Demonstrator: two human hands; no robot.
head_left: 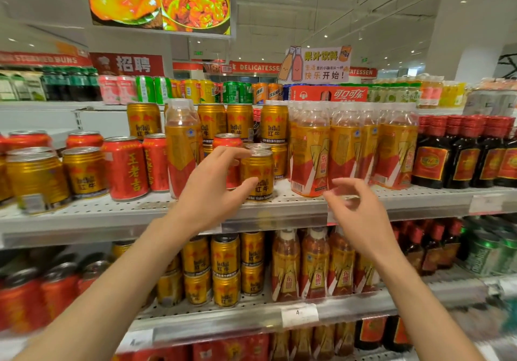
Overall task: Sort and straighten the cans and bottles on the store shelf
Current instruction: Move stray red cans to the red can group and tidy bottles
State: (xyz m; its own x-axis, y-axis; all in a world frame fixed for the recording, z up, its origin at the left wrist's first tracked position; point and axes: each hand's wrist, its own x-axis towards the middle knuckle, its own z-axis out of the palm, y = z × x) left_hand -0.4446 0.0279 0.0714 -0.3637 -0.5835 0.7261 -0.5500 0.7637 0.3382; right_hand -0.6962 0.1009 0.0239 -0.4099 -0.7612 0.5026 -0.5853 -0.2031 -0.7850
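Reaching up to the upper shelf [279,206], the left hand [212,190] has its fingers [235,151] curled round a gold can [258,176] that stands near the shelf's front edge, the fingertips at its rim and the thumb low on its side. The right hand [361,215] hangs just in front of the plastic bottles [344,148] with orange and red labels; its fingers are loosely curled and hold nothing, and whether they brush the nearest bottle cannot be told. The shelf is mixed: red cans [126,167] sit among more gold ones to the left, one orange-labelled bottle [181,148] stands apart from its group amid the cans, and dark bottles [461,153] with red caps fill the right end. The risk, as I judge it, lies in how tightly things are packed. The held can stands close to a red can behind the hand and to further gold cans stacked at the back, so swinging it sideways rather than lifting it clear could knock a neighbour over or topple the stack. It also sits close to the lip, so a loose grip could send it off the front. The tall bottles look top-heavy, and a careless nudge from the idle hand might tip one into the row.
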